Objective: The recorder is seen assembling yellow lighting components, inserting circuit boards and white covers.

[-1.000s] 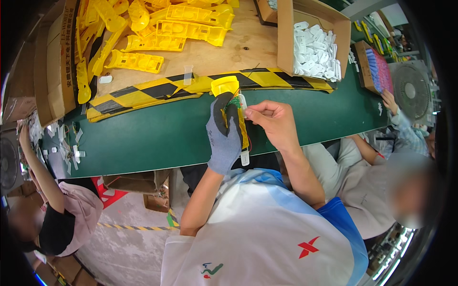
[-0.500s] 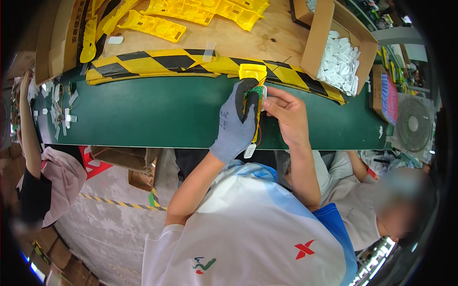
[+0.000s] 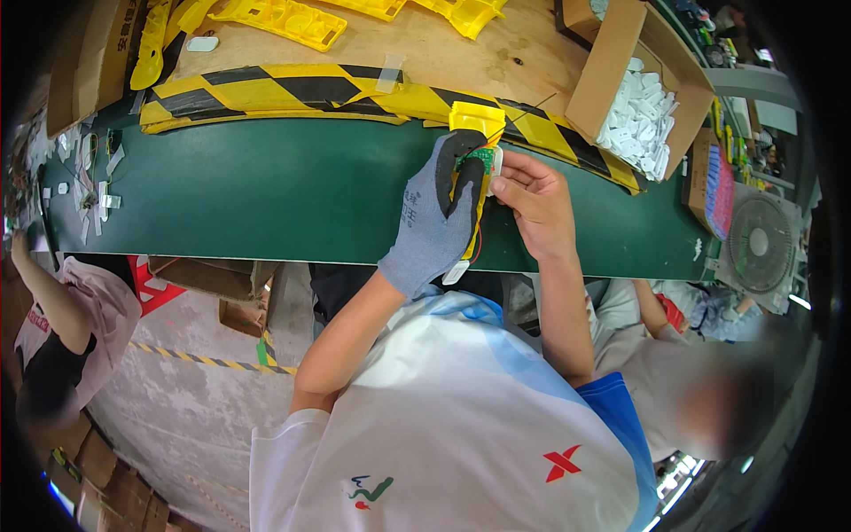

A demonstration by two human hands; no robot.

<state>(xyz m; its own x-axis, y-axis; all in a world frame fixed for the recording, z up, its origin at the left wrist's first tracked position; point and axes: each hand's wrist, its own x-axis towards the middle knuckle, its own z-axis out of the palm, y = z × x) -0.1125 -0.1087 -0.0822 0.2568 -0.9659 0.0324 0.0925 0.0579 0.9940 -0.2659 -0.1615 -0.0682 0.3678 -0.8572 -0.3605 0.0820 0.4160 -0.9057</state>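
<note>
The left hand (image 3: 439,213), in a grey glove with black fingertips, was clamped around a long yellow casing (image 3: 476,133) that stood over the green table (image 3: 266,191), its yellow top poking out at twelve o'clock of the glove and a white end showing below the palm at six o'clock. A small green circuit board (image 3: 480,158) sat in the casing between the gloved fingertips. The bare right hand (image 3: 532,199) lay just at three o'clock of the casing, its fingers pinched together against the casing's edge beside the board; what they pinched was too small to tell. A thin black wire (image 3: 523,113) ran from the board toward one o'clock. Beyond the hands, a yellow-and-black striped strip (image 3: 292,89) edged the table, and a wooden board (image 3: 461,49) behind it carried yellow plastic parts (image 3: 284,18). At two o'clock stood a cardboard box (image 3: 603,71) of white pieces (image 3: 634,115). A round fan (image 3: 758,244) stood at three o'clock.
</note>
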